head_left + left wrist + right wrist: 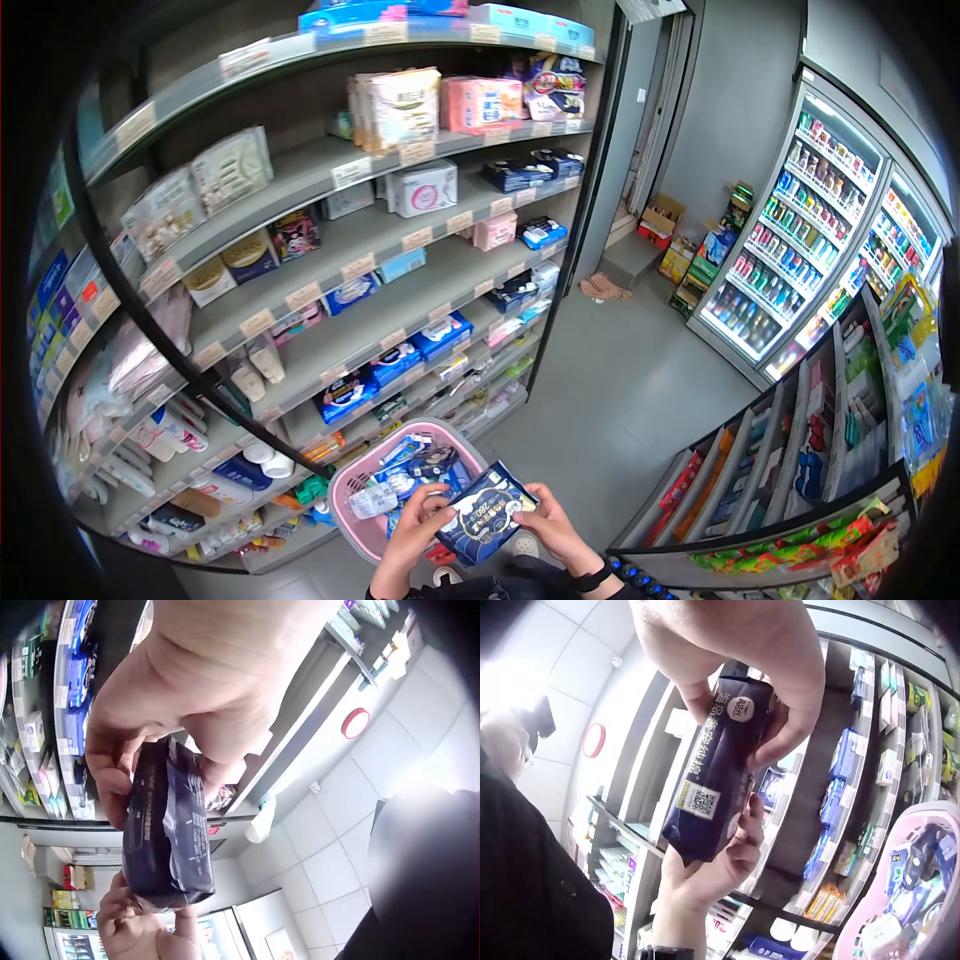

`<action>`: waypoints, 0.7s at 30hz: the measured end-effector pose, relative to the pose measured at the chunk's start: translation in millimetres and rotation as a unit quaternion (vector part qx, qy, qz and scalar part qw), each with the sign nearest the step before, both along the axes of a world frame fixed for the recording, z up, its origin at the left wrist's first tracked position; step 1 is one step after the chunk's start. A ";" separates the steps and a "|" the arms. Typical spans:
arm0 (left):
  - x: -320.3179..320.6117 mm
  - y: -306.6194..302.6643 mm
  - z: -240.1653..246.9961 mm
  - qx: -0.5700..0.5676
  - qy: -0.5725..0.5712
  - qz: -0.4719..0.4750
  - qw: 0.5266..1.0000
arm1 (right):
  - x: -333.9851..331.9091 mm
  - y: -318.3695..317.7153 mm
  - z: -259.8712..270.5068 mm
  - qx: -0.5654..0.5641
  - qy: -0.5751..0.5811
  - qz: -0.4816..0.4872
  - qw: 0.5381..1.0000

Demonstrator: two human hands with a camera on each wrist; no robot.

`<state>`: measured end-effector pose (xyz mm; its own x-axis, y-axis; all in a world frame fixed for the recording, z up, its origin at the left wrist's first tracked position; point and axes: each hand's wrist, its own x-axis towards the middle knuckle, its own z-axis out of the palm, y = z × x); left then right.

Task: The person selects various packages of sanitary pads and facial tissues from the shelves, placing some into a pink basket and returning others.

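Both hands hold a dark blue sanitary pad pack (487, 517) with gold print, marked 280, over the floor in front of the body. My left hand (420, 530) grips its left end, thumb on the printed face. At the opposite end my right hand (555, 528) pinches the pack, its thumb also on the front. A narrow side of the pack (724, 769) with a QR code shows in the right wrist view. The left wrist view shows another narrow side with small print. Just beyond the left hand stands a pink basket (345, 515) holding several packs and a clear-wrapped item.
A tall shelf unit (420, 240) with pad packs and price tags runs along the left. Drink fridges (790, 230) stand at the back right, with cartons (660, 218) beside them. A low snack rack (780, 480) borders the grey floor (600, 400) on the right.
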<state>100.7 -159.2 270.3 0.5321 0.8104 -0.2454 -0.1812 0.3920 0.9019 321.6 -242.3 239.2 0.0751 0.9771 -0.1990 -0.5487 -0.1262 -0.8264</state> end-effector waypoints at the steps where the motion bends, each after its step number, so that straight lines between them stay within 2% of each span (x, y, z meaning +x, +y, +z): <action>1: 12.6 0.1 -3.0 -0.002 0.002 -0.001 1.000 | 12.1 0.5 0.2 -0.002 0.002 -0.001 1.000; 3: 41.1 0.0 -2.4 -0.009 0.014 0.037 0.999 | 37.1 1.3 0.2 -0.005 -0.005 -0.015 1.000; 4: 54.3 0.9 2.7 -0.051 0.001 0.031 0.998 | 48.7 1.1 0.1 -0.006 -0.004 -0.014 1.000; 7: 90.0 0.1 -6.0 -0.038 -0.010 0.008 0.999 | 81.1 1.7 -1.5 -0.010 0.012 -0.027 1.000; 9: 108.1 0.2 -6.6 -0.035 0.124 -0.012 0.992 | 102.3 2.3 -4.0 -0.035 -0.006 -0.037 0.999; 11: 132.8 -5.6 -14.2 -0.029 -0.016 0.046 0.998 | 121.4 4.5 -8.2 -0.051 -0.004 -0.035 0.998; 14: 149.6 -11.2 10.6 -0.027 0.033 0.053 0.998 | 141.0 9.7 -3.2 -0.066 -0.007 -0.022 0.998; 16: 153.1 -14.9 9.0 0.004 0.077 0.045 0.996 | 148.7 11.9 4.1 -0.069 -0.010 -0.006 0.998; 17: 155.5 -16.6 7.6 0.001 0.078 0.053 0.996 | 151.5 13.0 7.5 -0.048 -0.007 0.013 0.999; 19: 158.3 -18.9 6.8 -0.011 0.009 0.057 0.998 | 155.5 13.2 6.1 -0.029 -0.003 0.038 0.999; 21: 154.5 -21.4 -0.5 -0.024 0.026 0.047 0.998 | 159.4 14.4 -2.6 0.067 -0.031 0.043 0.996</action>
<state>255.2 -180.6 269.8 0.4398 0.8425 -0.3112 -0.1725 0.4193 0.8913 481.1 -227.9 236.6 -0.0020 0.9980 -0.0633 -0.4888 -0.0562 -0.8706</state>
